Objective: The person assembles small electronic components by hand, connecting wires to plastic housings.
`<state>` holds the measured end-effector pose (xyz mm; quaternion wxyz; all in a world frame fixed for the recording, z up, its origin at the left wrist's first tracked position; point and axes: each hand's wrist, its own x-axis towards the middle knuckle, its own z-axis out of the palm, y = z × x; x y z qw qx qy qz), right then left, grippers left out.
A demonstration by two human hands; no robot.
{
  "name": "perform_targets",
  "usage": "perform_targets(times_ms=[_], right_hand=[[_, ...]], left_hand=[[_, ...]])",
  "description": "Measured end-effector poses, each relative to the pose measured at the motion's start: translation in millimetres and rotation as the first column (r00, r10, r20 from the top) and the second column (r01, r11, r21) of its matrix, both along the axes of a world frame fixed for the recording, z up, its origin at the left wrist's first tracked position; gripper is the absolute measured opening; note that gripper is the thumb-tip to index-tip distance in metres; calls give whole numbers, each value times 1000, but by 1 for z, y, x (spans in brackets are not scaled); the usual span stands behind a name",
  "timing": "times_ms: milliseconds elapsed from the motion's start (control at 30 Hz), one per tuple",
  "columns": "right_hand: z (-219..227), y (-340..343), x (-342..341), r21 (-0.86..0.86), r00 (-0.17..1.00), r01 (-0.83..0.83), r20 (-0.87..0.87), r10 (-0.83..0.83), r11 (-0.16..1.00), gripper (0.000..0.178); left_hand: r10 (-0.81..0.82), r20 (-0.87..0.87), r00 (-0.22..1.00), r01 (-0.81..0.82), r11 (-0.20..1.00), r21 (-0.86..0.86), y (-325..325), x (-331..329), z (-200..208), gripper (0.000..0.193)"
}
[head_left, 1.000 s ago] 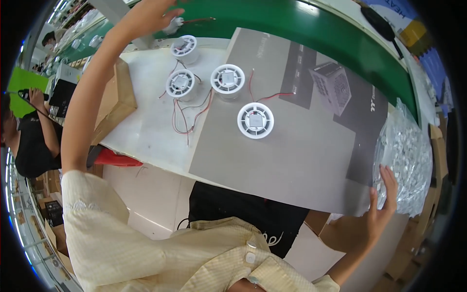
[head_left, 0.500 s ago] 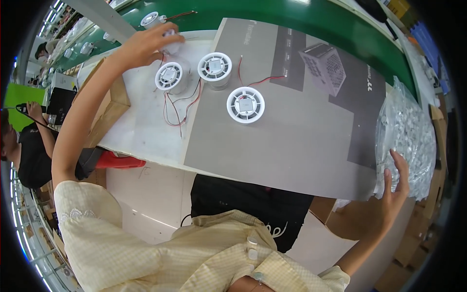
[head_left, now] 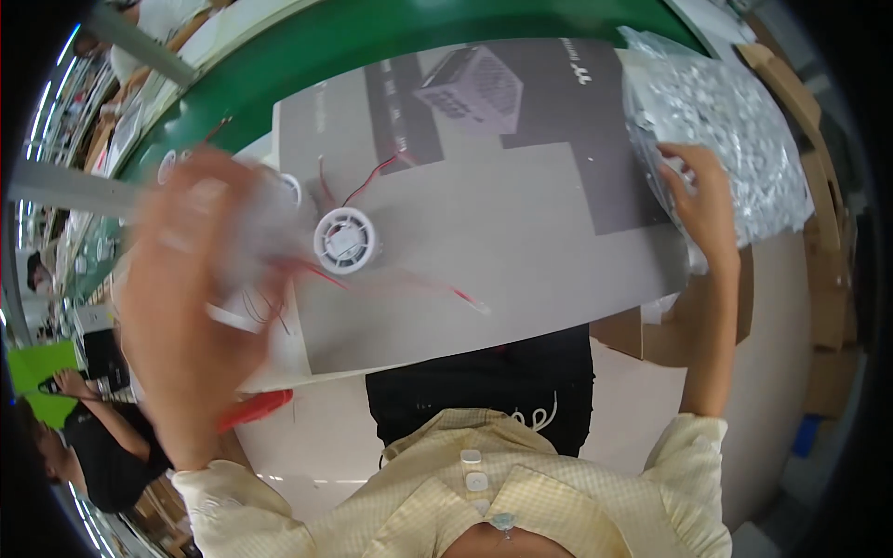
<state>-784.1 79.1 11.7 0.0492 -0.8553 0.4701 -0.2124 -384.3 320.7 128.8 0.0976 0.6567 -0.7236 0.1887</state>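
Note:
My left hand (head_left: 191, 251), smeared by motion, is closed around a whitish lamp unit (head_left: 260, 219). Red wires (head_left: 321, 272) trail from it over the grey printed board (head_left: 465, 251). On the board's left part a white round lamp unit (head_left: 345, 241) with a spoked rim lies face up. Another white lamp unit (head_left: 292, 191) shows partly behind my left hand. My right hand (head_left: 699, 191) is at the board's right edge, beside a clear plastic bag (head_left: 726, 130) full of small shiny parts. Its thumb and forefinger are apart, with nothing visible between them.
A green belt (head_left: 372, 46) runs behind the table. A grey metal post (head_left: 70, 191) stands at the left. An open cardboard box (head_left: 702, 312) sits below the board's right edge. Another person (head_left: 102, 437) in black works at the far left.
My left hand has come back from the far left edge toward me, bringing a lamp unit with trailing wires. The view has turned, shifting the board left. My right hand stays beside the bag.

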Motion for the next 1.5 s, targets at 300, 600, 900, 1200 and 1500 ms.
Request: perform_targets(times_ms=[300,600,900,1200,1500], right_hand=[[-29,-58,47,-103,996,86,-20,-89,991,34],[2,-26,57,325,901,-168,434,11,931,31],[8,52,44,516,352,-787,826,-440,339,48],[-16,75,75,230,968,-71,251,11,971,20],[-20,88,70,121,971,147,172,-166,982,35]], left_hand=[[-72,-45,996,80,978,192,-51,-109,-100,44],[-311,-400,862,421,879,224,-85,-123,-122,33],[-362,-691,626,565,821,81,-105,-102,-108,15],[-30,-998,-50,407,912,-48,-101,-104,-104,16],[-153,-954,259,369,928,-49,-93,-108,-106,16]])
